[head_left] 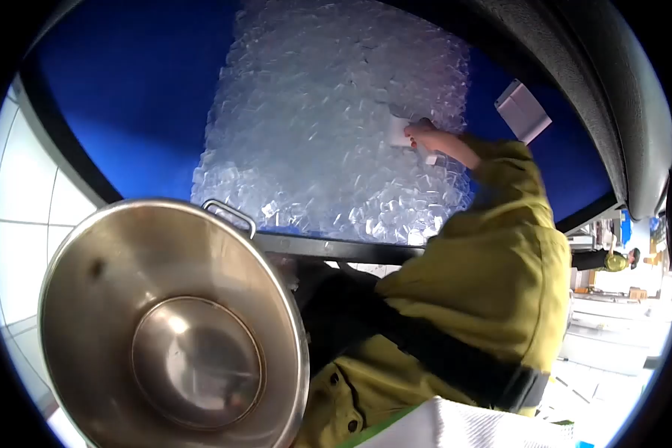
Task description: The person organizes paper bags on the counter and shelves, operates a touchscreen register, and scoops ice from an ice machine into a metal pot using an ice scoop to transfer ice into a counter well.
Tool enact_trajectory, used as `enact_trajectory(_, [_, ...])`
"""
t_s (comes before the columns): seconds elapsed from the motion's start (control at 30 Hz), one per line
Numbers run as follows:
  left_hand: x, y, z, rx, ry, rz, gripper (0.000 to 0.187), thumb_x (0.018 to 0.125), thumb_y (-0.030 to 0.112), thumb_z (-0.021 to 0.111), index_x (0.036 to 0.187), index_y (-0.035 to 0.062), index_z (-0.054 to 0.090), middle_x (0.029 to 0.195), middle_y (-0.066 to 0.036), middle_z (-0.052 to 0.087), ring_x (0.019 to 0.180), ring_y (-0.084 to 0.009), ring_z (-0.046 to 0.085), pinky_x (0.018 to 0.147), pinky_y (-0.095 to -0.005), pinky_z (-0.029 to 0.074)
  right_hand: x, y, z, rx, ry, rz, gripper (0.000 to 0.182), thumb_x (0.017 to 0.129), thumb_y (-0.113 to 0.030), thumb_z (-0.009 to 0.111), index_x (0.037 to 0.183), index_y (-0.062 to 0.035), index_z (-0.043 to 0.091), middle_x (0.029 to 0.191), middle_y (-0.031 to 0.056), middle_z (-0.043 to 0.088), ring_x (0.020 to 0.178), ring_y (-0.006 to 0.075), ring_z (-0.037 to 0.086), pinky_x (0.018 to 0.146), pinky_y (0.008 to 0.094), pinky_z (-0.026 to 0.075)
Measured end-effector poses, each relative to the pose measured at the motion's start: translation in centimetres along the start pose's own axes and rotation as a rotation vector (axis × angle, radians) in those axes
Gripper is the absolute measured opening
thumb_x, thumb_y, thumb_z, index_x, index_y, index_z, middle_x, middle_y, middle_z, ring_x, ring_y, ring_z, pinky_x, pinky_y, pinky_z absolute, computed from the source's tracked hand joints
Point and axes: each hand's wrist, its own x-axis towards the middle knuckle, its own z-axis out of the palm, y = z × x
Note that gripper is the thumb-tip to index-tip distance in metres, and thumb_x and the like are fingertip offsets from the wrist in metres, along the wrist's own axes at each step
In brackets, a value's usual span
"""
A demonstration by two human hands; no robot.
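Observation:
Reaching in from the right in an olive-yellow sleeve, my right hand (424, 136) is closed round the edge of a white, flat-looking piece (399, 131), perhaps a scoop. The piece lies at the surface of a wide bed of clear ice-like pieces (299, 112), spread over a blue surface (142, 82). A small white block (431, 160) shows just below my fingers. At the lower left stands a large metal pot (82, 336), with no contents visible and a loop handle near the blue surface's edge. My left hand is out of view.
A white open-ended container (523, 112) rests on the blue surface at the upper right. Dark edging (336, 248) runs along the near side. A thick grey curved rim (612, 89) borders the right. Another person (617, 261) is far off at the right. White tiles (26, 183) show at left.

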Motion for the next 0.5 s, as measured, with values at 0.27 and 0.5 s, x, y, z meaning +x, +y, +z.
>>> enact_trajectory(0.27, [-3.0, 4.0, 1.2, -0.004, -0.101, 0.006, 0.047, 0.081, 0.015, 0.036, 0.12, -0.0081, 0.027, 0.084, -0.007, 0.043, 0.087, -0.0133, 0.041, 0.101, -0.0379, 0.01, 4.3, -0.5, 3.3, -0.34, 0.644, -0.241, 0.034, 0.067, -0.022, 0.06, 0.088, 0.0037, 0.051, 0.069, 0.0149, 0.058, 0.05, 0.0222, 0.055, 0.046, 0.0316, 0.045])
enact_trajectory(0.5, [-5.2, 3.8, 3.9, -0.028, 0.021, 0.082, 0.029, 0.079, 0.006, 0.039, 0.103, -0.0074, 0.033, 0.058, 0.003, 0.029, 0.047, -0.0039, 0.03, 0.054, -0.016, 0.032, -12.5, -14.8, 4.7, -0.26, 0.303, -0.597, 0.031, 0.074, -0.018, 0.056, 0.1, -0.0028, 0.049, 0.067, 0.0083, 0.058, 0.043, 0.0151, 0.054, 0.037, 0.0274, 0.042])
